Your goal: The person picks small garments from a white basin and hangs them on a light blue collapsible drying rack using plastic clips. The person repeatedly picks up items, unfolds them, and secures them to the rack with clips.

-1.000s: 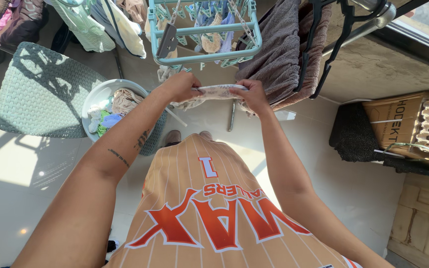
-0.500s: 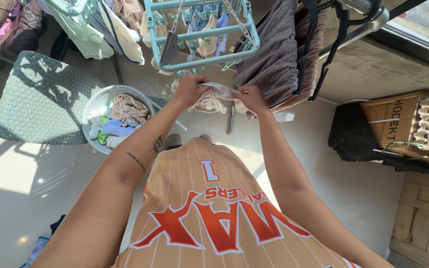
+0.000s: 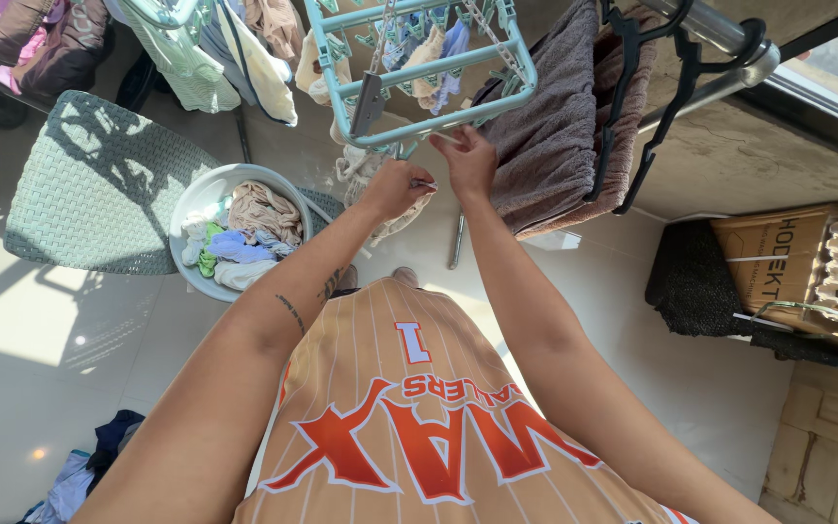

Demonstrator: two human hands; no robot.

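Observation:
My left hand (image 3: pixel 395 187) grips a small pale patterned garment (image 3: pixel 366 175) that hangs down below the fist. My right hand (image 3: pixel 467 160) is raised just above it, fingers pinched at the lower bar of the light blue clip hanger (image 3: pixel 438 68), touching a clip or the garment's edge; which one I cannot tell. Several small pieces of laundry hang from the hanger's clips. A white basin (image 3: pixel 196 199) with crumpled pale clothes stands on the floor to the left of my hands.
A grey-brown towel (image 3: pixel 555 126) hangs over a rail beside black hangers (image 3: pixel 676 87). A green woven chair (image 3: pixel 99 184) stands at the left. A cardboard box (image 3: pixel 778 247) with egg trays and a dark mat (image 3: pixel 695 277) lie at the right. Clothes lie on the floor at bottom left (image 3: pixel 80 475).
Both hands rose from chest height toward the clip hanger. The garment, earlier stretched between the hands, now hangs from the left hand while the right hand reaches the hanger's bar.

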